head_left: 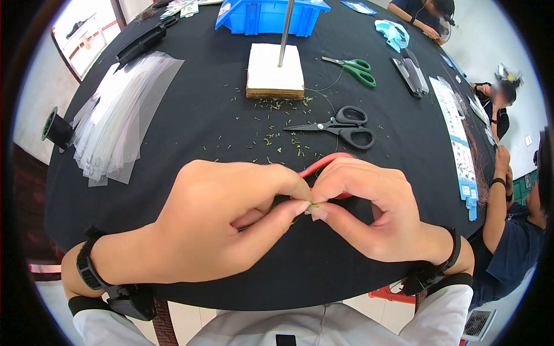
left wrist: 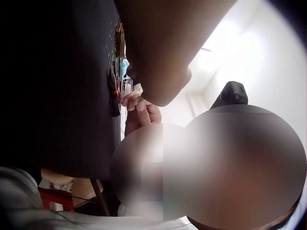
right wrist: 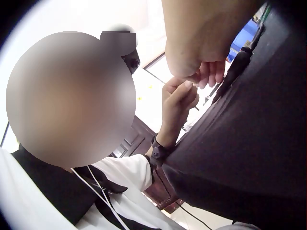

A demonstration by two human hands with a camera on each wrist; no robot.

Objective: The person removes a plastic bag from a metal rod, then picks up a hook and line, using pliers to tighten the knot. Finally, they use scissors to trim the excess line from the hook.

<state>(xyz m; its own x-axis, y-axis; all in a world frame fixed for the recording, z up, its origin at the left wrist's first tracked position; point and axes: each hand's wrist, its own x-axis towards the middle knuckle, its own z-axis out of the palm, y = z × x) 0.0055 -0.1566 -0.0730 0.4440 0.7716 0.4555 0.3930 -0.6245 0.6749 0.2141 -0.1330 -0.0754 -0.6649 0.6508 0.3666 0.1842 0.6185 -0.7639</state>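
Observation:
In the head view, my left hand [head_left: 225, 216] and right hand [head_left: 372, 207] meet fingertip to fingertip above the black-covered table. Thumb and index finger of each hand pinch a tiny greenish strand [head_left: 313, 205], mostly hidden by the fingertips; I cannot tell its exact kind. Behind the fingers shows a red curved handle [head_left: 324, 164], partly covered by the right hand. Just beyond lie black-handled scissors [head_left: 340, 126], blades pointing left. The wrist views show the left hand [right wrist: 180, 98] and the right hand [left wrist: 143, 108] close together, fingertips overlapping.
A wooden block [head_left: 274, 72] holding a metal rod [head_left: 285, 34] stands ahead, small green clippings [head_left: 277, 138] scattered around it. Green-handled scissors [head_left: 359, 70], a stapler [head_left: 411, 72] and a blue bin [head_left: 271, 17] lie beyond. Clear plastic sleeves [head_left: 124, 115] and a spool [head_left: 57, 130] sit left.

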